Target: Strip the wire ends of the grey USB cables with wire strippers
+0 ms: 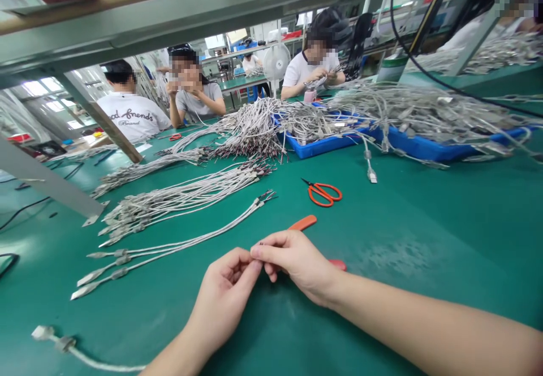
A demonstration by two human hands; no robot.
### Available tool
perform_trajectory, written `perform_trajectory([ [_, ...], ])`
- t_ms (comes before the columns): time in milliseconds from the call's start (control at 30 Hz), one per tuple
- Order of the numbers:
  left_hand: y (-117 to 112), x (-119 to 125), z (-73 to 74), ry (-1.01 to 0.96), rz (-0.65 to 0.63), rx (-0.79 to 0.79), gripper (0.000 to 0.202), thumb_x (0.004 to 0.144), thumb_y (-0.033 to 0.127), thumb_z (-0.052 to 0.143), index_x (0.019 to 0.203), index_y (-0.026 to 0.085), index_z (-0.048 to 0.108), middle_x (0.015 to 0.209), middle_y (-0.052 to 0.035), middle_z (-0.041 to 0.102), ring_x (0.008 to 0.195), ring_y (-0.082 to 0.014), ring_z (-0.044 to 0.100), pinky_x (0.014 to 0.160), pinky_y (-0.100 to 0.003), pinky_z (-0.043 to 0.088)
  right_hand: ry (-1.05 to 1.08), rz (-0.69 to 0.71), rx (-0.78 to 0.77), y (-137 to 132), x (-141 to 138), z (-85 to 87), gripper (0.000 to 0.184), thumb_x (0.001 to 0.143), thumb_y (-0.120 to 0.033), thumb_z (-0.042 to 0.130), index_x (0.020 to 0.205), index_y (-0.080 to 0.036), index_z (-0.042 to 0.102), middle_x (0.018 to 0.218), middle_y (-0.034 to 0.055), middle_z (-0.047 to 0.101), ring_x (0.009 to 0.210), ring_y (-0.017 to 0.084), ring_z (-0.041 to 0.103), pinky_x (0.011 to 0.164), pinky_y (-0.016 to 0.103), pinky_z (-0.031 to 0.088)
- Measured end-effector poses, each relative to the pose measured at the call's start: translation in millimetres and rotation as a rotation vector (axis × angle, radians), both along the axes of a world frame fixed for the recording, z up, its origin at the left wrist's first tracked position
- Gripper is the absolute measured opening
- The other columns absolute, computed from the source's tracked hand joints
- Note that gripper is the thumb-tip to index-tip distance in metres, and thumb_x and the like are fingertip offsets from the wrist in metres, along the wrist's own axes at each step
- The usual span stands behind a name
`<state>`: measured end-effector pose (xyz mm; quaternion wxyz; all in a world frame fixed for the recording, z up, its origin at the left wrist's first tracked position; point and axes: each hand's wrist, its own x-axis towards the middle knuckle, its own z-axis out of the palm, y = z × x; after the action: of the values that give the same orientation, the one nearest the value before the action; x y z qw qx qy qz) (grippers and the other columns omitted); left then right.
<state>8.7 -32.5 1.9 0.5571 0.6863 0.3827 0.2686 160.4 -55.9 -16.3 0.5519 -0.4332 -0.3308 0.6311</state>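
My left hand point(224, 302) and my right hand point(297, 266) meet at the fingertips above the green mat point(424, 251). Both appear to pinch a thin grey cable point(169, 251), though the fingers hide its end. Its metal-tipped far ends lie to the left, beside similar cables. Under my right hand lies a pair of orange-handled cutters point(302, 223), mostly covered. Orange-handled scissors point(323, 192) rest farther forward. A looser bundle of grey cables point(178, 201) lies beyond my hands.
Blue trays point(322, 147) heaped with tangled cables stand ahead. A metal shelf upright point(99, 116) and shelf beam point(127, 25) cross the near view. Co-workers sit around the bench, one in a white T-shirt point(127, 113). A white fan point(275, 62) stands behind.
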Motion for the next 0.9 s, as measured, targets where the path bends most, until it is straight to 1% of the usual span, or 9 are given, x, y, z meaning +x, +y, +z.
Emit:
perform_trajectory([
  [133, -0.3, -0.1, 3.0, -0.010, 0.012, 0.038, 0.023, 0.089, 0.034, 0.056, 0.081, 0.018, 0.071, 0.083, -0.0046, 0.072, 0.078, -0.0171, 0.062, 0.075, -0.025, 0.046, 0.046, 0.014, 0.012, -1.6, 0.1, 2.0, 0.020, 0.067, -0.033, 0.080, 0.064, -0.015, 0.072, 0.051, -0.0021, 0.058, 0.047, 0.009, 0.047, 0.046, 0.023, 0.035],
  [233, 0.7, 0.2, 3.2, -0.024, 0.054, 0.041, 0.023, 0.087, 0.035, 0.059, 0.076, 0.018, 0.070, 0.072, -0.0025, 0.068, 0.070, -0.0156, 0.059, 0.069, -0.023, 0.046, 0.111, 0.034, 0.001, -3.2, 0.8, 4.4, 0.022, 0.067, -0.035, 0.080, 0.066, -0.014, 0.072, 0.053, -0.0022, 0.057, 0.048, 0.008, 0.048, 0.048, 0.023, 0.037],
  [300, 1.6, -0.4, 1.9, -0.020, 0.108, 0.020, 0.023, 0.084, 0.037, 0.062, 0.073, 0.018, 0.068, 0.058, 0.0014, 0.059, 0.056, -0.0117, 0.051, 0.057, -0.021, 0.042, 0.197, 0.051, -0.015, -3.8, 1.8, 5.7, 0.027, 0.071, -0.039, 0.077, 0.075, -0.013, 0.073, 0.060, -0.0003, 0.060, 0.052, 0.009, 0.051, 0.050, 0.023, 0.040],
  [367, 2.6, -1.7, -0.3, -0.015, 0.162, 0.002, 0.024, 0.083, 0.040, 0.063, 0.073, 0.018, 0.068, 0.048, 0.0051, 0.047, 0.045, -0.0083, 0.039, 0.047, -0.019, 0.034, 0.290, 0.062, -0.036, -3.9, 3.0, 6.2, 0.030, 0.076, -0.042, 0.071, 0.082, -0.012, 0.074, 0.069, 0.0024, 0.063, 0.058, 0.011, 0.055, 0.053, 0.024, 0.044],
  [467, 4.3, -3.8, -4.1, -0.013, 0.211, -0.007, 0.026, 0.081, 0.043, 0.065, 0.073, 0.018, 0.068, 0.044, 0.0063, 0.041, 0.042, -0.0072, 0.030, 0.040, -0.020, 0.025, 0.358, 0.067, -0.057, -4.1, 4.1, 6.1, 0.025, 0.078, -0.035, 0.066, 0.083, -0.012, 0.073, 0.074, 0.0042, 0.064, 0.061, 0.012, 0.056, 0.055, 0.025, 0.046],
  [533, 5.2, -4.7, -6.2, -0.019, 0.223, -0.017, 0.026, 0.080, 0.044, 0.066, 0.072, 0.018, 0.068, 0.044, 0.0062, 0.040, 0.041, -0.0073, 0.029, 0.039, -0.020, 0.022, 0.336, 0.068, -0.050, -4.7, 3.7, 5.9, 0.020, 0.075, -0.029, 0.067, 0.082, -0.012, 0.073, 0.074, 0.0039, 0.063, 0.060, 0.012, 0.055, 0.056, 0.026, 0.046],
  [600, 5.9, -5.3, -7.3, -0.026, 0.230, -0.023, 0.027, 0.079, 0.044, 0.066, 0.070, 0.019, 0.066, 0.043, 0.0065, 0.039, 0.040, -0.0074, 0.028, 0.039, -0.020, 0.021, 0.276, 0.066, -0.040, -5.5, 2.5, 6.0, 0.017, 0.072, -0.027, 0.071, 0.080, -0.013, 0.073, 0.071, 0.0027, 0.062, 0.059, 0.011, 0.054, 0.055, 0.026, 0.044],
  [733, 6.5, -5.3, -6.3, -0.002, 0.228, -0.009, 0.028, 0.081, 0.043, 0.065, 0.067, 0.019, 0.064, 0.044, 0.0068, 0.038, 0.042, -0.0073, 0.029, 0.040, -0.020, 0.021, 0.169, 0.068, -0.030, -7.0, -0.5, 5.5, 0.019, 0.070, -0.031, 0.077, 0.079, -0.014, 0.074, 0.060, -0.0006, 0.059, 0.054, 0.010, 0.051, 0.054, 0.026, 0.041],
  [900, 5.5, -3.5, -5.3, 0.017, 0.170, -0.043, 0.031, 0.084, 0.042, 0.062, 0.066, 0.018, 0.059, 0.048, 0.0067, 0.041, 0.044, -0.0063, 0.031, 0.041, -0.019, 0.023, 0.069, -0.004, -0.011, -6.6, -2.0, 3.1, 0.017, 0.068, -0.030, 0.078, 0.077, -0.015, 0.074, 0.056, -0.0015, 0.059, 0.052, 0.010, 0.050, 0.053, 0.026, 0.038],
])
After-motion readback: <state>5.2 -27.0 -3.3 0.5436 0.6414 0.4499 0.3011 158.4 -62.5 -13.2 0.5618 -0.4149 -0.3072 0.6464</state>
